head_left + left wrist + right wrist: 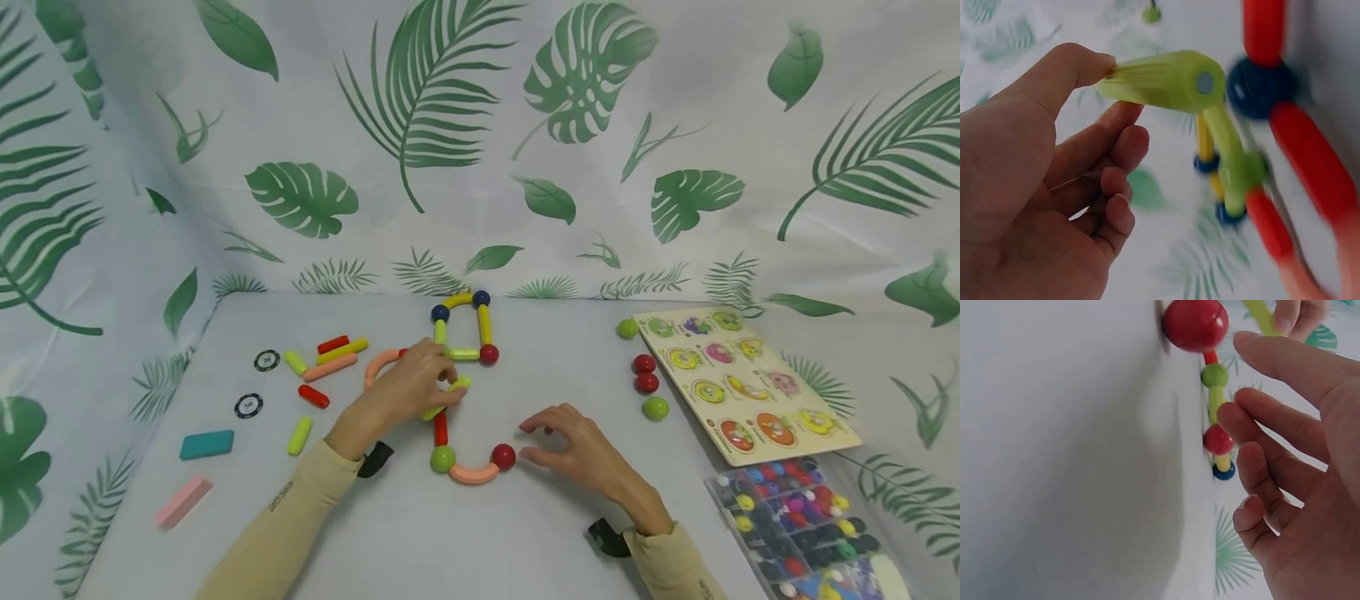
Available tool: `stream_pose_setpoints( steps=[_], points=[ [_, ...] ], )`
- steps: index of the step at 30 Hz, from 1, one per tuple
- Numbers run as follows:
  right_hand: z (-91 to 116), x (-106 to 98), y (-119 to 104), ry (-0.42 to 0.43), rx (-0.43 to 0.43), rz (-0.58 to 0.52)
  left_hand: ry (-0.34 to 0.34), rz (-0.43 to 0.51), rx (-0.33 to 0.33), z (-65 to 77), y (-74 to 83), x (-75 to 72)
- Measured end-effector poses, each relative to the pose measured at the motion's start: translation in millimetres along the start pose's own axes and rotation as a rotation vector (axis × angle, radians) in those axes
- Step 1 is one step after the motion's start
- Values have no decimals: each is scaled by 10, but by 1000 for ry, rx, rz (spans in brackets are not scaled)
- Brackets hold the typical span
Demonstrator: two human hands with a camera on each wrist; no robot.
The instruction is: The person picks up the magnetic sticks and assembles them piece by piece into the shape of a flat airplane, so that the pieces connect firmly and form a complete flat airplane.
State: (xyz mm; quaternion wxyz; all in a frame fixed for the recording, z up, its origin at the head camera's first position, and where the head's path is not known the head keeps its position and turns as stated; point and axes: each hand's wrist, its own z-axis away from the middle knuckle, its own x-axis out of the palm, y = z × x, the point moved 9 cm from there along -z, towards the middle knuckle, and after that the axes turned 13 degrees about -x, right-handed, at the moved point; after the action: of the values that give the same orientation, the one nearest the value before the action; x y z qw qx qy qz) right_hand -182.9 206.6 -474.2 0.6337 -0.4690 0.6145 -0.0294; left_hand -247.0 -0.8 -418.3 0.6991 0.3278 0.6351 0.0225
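Observation:
A light green magnetic stick [1166,80] with a metal disc in its end is pinched between the thumb and index finger of my left hand [408,379]. That hand hovers over a figure of magnetic sticks and balls on the table, hiding its middle. My right hand [581,454] is just right of a red ball [503,456], apart from it, with fingers loosely bent and nothing in them. A curved orange stick [474,475] joins this ball to a green ball [442,459], from which a red stick [441,430] runs upward.
Loose sticks [331,367] lie at the left near two poker chips [248,406], a teal block [207,445] and a pink block [185,502]. To the right are loose balls [656,408], a fruit puzzle board [772,429] and a compartment box of beads [813,533].

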Motion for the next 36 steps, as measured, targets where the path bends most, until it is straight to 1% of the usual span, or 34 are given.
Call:
stream_pose_setpoints(
  steps=[3,6,10,12,14,17,19,21,24,27,30,32,36],
  points=[
    [3,-47,20,23,-7,13,-73,-45,52,-160,214,246],
    [9,-105,33,45,-15,32,-121,-111,75,-280,362,464],
    [-3,-137,38,59,-7,46,-140,-201,87,-338,408,680],
    [-6,-146,41,68,-5,50,-144,-228,86,-350,398,755],
    [-10,-149,47,76,-6,55,-150,-246,79,-348,382,797],
    [-9,-148,61,84,-5,60,-160,-225,51,-325,340,784],
    [-8,-150,68,91,-4,65,-154,-183,34,-292,306,728],
    [-10,-154,73,96,-1,76,-133,-136,21,-240,264,645],
    [-69,-147,63,106,-12,88,-77,-70,23,-103,197,490],
    [-166,-128,53,115,-32,90,-50,-8,26,71,146,405],
    [-297,-79,37,115,-59,78,-50,33,24,244,113,397],
    [-393,-27,26,102,-72,69,-43,43,25,344,101,404],
    [-585,98,6,55,-85,36,-11,48,33,483,82,402]
  ],
)
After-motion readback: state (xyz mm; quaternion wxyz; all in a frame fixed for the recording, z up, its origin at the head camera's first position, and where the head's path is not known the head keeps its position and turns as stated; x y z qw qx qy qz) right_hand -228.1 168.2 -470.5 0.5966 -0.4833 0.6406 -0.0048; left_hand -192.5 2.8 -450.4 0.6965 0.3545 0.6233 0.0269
